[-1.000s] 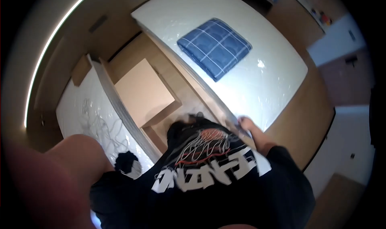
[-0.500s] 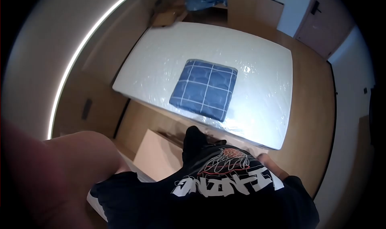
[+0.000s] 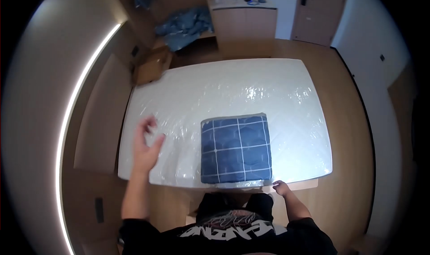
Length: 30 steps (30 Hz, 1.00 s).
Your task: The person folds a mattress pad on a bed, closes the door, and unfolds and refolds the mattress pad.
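Newly stretched out, the left grip (image 3: 152, 134) is being held parted, empty, over the mattress (image 3: 295, 116); to its right, the folded blanket (image 3: 236, 149) is being supported near the right grip (image 3: 278, 186), whose hold cannot be told.

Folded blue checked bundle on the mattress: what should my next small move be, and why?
I'd probably bring the left hand to the left side of the bundle: it hangs open over the mattress, left of the bundle, while the right hand is near the bundle's near right corner.
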Available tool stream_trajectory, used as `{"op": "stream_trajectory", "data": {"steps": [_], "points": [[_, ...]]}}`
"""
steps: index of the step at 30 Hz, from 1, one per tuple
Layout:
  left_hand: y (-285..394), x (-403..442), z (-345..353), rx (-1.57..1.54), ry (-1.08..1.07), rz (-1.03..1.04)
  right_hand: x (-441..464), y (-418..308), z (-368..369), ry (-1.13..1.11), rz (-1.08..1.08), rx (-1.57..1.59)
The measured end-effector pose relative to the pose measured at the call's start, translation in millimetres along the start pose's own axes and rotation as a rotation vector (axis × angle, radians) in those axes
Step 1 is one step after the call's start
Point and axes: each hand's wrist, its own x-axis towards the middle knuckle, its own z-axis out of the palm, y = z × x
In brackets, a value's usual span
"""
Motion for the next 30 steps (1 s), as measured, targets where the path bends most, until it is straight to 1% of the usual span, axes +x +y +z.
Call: {"op": "stream_trajectory", "data": {"steps": [1,2,3,4,5,6,7,8,10,11,13,16,17,18,19,20,21,22,23,26,27,28,29,30], "points": [[-84.8,-33.0,26.4,0.050,-0.069,-0.299,3.2,-25.4,-6.0,0.083,0.066,-0.004],[-151.4,-72.8,61.1,0.046,-0.106,-0.480,10.5,-47.4,-12.7,0.165,0.130,-0.016],[-229.8,-129.4,98.7,0.055,-0.162,-0.524,24.6,-46.8,-13.0,0.268,0.164,0.004],[-245.2,-158.8,126.6,0.015,-0.363,-0.942,37.2,-41.9,-14.1,0.366,0.197,0.021],[-313.8,-225.4,165.3,0.007,-0.422,-0.927,45.6,-43.1,-18.2,0.367,0.261,0.021],[-275.3,-230.6,178.9,-0.071,-0.507,-1.299,55.4,-33.6,-13.2,0.411,0.268,0.027],[-286.3,-249.1,194.4,-0.085,-0.667,-1.394,57.6,-34.8,-11.0,0.405,0.297,0.017],[-293.9,-269.5,209.5,-0.018,-0.729,-1.412,59.4,-36.5,-4.9,0.401,0.320,0.007],[-309.3,-300.6,242.9,-0.241,-0.615,-1.251,72.6,-21.6,13.1,0.349,0.309,0.044],[-312.7,-310.9,258.9,-0.107,-0.529,-1.241,87.1,-2.6,25.5,0.344,0.243,0.152],[-305.6,-319.8,277.8,0.164,-0.355,-1.202,99.9,14.9,35.7,0.290,0.226,0.347],[-344.9,-333.9,291.7,-0.161,-0.337,-1.027,120.8,50.2,62.7,0.170,0.278,0.656],[-349.6,-329.8,290.0,-0.175,-0.377,-1.050,104.3,24.3,62.9,0.190,0.230,0.682],[-346.6,-319.2,289.1,-0.200,-0.409,-1.065,109.3,31.4,71.4,0.129,0.161,0.806],[-344.5,-320.3,286.4,-0.234,-0.438,-1.076,97.9,20.9,76.2,0.235,0.174,0.837],[-367.5,-336.7,292.6,-0.284,-0.366,-1.051,79.5,2.0,83.0,0.346,0.182,0.859],[-363.3,-340.7,287.5,-0.334,-0.366,-1.043,72.7,-2.2,95.3,0.477,0.153,0.883],[-356.9,-338.6,278.7,-0.376,-0.368,-1.035,72.5,-1.0,111.1,0.604,0.125,0.912],[-348.3,-339.6,273.7,-0.276,-0.359,-1.037,90.5,22.0,126.6,0.664,0.141,0.857],[-351.6,-355.7,273.5,-0.462,-0.450,-0.965,70.5,6.6,131.9,0.346,0.234,0.223],[-341.2,-357.7,273.0,-0.328,-0.437,-1.003,33.8,-32.5,127.9,0.242,0.115,0.419],[-330.7,-360.4,271.4,-0.195,-0.419,-1.037,-29.2,-96.1,123.1,0.136,-0.010,0.609],[-343.7,-375.2,282.6,-0.108,-0.368,-0.948,-70.1,-135.8,122.4,0.057,-0.137,0.643],[-336.5,-382.7,281.5,-0.057,-0.338,-0.925,-108.1,-171.9,120.7,-0.024,-0.267,0.668]]}}
